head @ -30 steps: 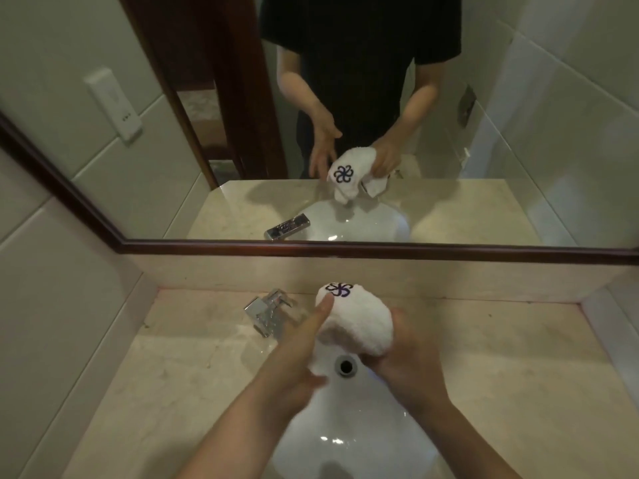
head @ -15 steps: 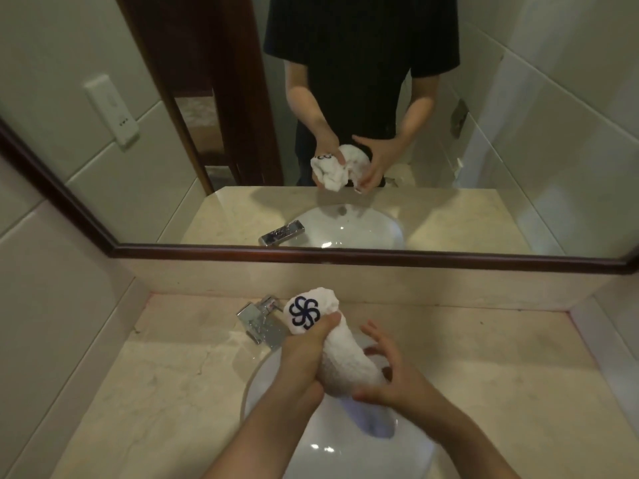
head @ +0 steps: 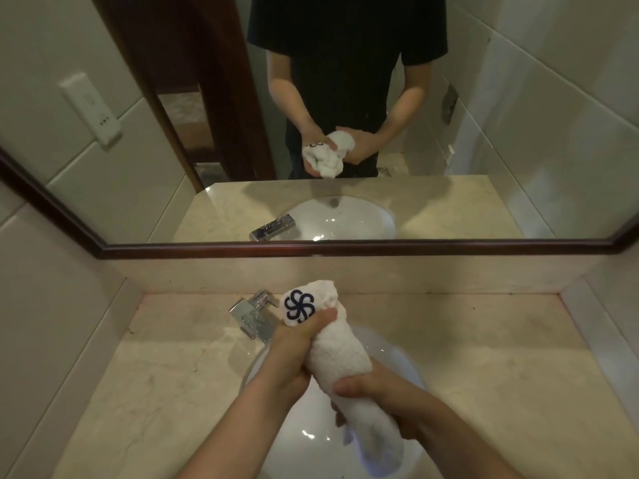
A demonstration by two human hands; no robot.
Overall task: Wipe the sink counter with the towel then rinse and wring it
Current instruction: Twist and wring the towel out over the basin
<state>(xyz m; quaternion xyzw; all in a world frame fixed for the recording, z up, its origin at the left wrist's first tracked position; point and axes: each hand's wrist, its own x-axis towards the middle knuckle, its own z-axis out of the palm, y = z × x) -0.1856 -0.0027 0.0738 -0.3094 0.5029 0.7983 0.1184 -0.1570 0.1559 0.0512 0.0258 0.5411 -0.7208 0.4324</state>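
A white towel (head: 340, 354) with a dark blue flower emblem is rolled into a thick tube above the white sink basin (head: 397, 354). My left hand (head: 294, 350) grips the roll near its upper end, just below the emblem. My right hand (head: 383, 392) is closed around its lower part. The bottom end of the towel hangs down into the basin. The beige marble counter (head: 166, 368) surrounds the basin.
A chrome faucet (head: 254, 314) stands at the basin's back left, close to my left hand. A dark-framed mirror (head: 345, 247) runs along the back wall and reflects a person in a black shirt holding the towel. Tiled walls close in left and right.
The bunched towel has been stretched into a long roll. My left hand took hold of its upper end, and my right hand went from open fingers to a closed grip lower down.
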